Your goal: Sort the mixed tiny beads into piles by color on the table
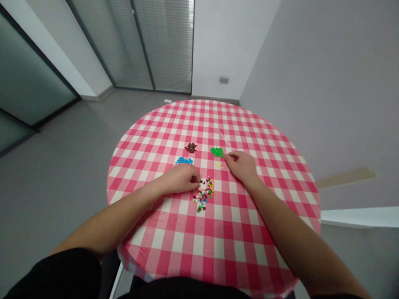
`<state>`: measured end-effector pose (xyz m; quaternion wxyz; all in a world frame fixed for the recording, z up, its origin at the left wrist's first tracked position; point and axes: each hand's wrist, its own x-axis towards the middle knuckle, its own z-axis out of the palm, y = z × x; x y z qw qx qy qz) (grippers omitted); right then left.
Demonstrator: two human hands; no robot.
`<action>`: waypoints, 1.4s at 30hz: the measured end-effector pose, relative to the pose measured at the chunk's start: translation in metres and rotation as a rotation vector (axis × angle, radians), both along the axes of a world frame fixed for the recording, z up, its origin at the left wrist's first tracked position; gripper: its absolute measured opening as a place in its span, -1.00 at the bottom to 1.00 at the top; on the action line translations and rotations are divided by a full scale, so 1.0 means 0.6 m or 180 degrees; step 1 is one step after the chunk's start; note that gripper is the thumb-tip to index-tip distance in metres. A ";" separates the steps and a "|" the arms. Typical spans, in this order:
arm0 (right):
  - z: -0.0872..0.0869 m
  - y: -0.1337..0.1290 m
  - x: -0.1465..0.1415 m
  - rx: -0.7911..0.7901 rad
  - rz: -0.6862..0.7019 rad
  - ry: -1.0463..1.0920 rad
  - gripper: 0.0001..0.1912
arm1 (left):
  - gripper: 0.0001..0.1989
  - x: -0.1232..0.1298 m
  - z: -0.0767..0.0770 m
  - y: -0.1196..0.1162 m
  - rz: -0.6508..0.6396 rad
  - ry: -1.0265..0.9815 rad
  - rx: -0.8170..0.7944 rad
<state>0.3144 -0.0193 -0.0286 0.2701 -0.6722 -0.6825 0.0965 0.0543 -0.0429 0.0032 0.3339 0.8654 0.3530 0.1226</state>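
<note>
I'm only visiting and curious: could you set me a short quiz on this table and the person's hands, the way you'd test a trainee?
1. Which pile is the right hand nearest: A brown pile, B green pile, or C blue pile?
2. True or false: the cloth is red-and-white checked.
3. Which pile are the left hand's fingers at?

Key: 1 B; 2 true; 3 the mixed pile of small multicoloured bricks.
</note>
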 end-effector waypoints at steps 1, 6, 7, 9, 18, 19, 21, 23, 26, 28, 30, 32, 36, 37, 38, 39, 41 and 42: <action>0.000 0.000 0.000 0.0007 -0.0004 0.0018 -0.71 | -0.90 0.001 0.002 -0.001 -0.0081 0.0138 0.0079; -0.002 0.001 0.002 0.0052 0.0012 0.0097 -0.71 | -0.89 0.002 0.004 -0.001 -0.0267 0.0395 0.0202; -0.003 0.001 0.002 0.0075 0.0022 0.0110 -0.71 | -0.89 0.001 0.003 -0.001 -0.0281 0.0393 0.0205; -0.004 0.001 0.002 0.0119 0.0035 0.0142 -0.71 | -0.89 0.001 0.003 -0.002 -0.0312 0.0384 0.0209; 0.000 -0.004 0.000 0.0441 0.0199 0.0285 -0.73 | -0.96 -0.001 -0.002 -0.004 0.0130 -0.0304 -0.0487; 0.003 -0.007 -0.002 0.0527 0.0288 0.0300 -0.74 | -0.97 -0.002 -0.005 -0.003 0.0278 -0.0538 -0.0707; 0.011 -0.015 -0.008 0.0661 0.0555 0.0301 -0.75 | -0.92 -0.002 -0.012 0.000 0.0501 -0.1024 -0.1075; 0.021 -0.026 -0.018 0.0727 0.0917 0.0277 -0.77 | -0.86 -0.001 -0.017 0.003 0.0625 -0.1478 -0.1253; 0.033 -0.045 -0.036 0.0819 0.1508 0.0296 -0.80 | -0.79 0.003 -0.022 0.009 0.0789 -0.1973 -0.1302; 0.038 -0.057 -0.048 0.0865 0.1775 0.0317 -0.81 | -0.76 0.005 -0.023 0.012 0.0855 -0.2189 -0.1431; 0.039 -0.066 -0.059 0.0882 0.1915 0.0310 -0.80 | -0.74 0.006 -0.023 0.013 0.0816 -0.2355 -0.1610; 0.038 -0.071 -0.066 0.0909 0.2013 0.0306 -0.81 | -0.72 0.007 -0.023 0.013 0.0746 -0.2431 -0.1738; 0.032 -0.071 -0.073 0.1090 0.2176 0.0312 -0.82 | -0.70 0.008 -0.024 0.011 0.0692 -0.2439 -0.1826; 0.031 -0.071 -0.073 0.1145 0.2192 0.0305 -0.83 | -0.70 0.009 -0.025 0.011 0.0690 -0.2444 -0.1842; 0.030 -0.070 -0.073 0.1190 0.2201 0.0294 -0.84 | -0.70 0.009 -0.025 0.011 0.0691 -0.2447 -0.1851; 0.030 -0.070 -0.073 0.1222 0.2200 0.0283 -0.84 | -0.70 0.009 -0.026 0.010 0.0697 -0.2441 -0.1849; 0.030 -0.070 -0.073 0.1239 0.2188 0.0256 -0.86 | -0.70 0.010 -0.028 0.011 0.0750 -0.2402 -0.1781; 0.030 -0.071 -0.073 0.1224 0.2180 0.0235 -0.86 | -0.70 0.010 -0.029 0.011 0.0787 -0.2368 -0.1726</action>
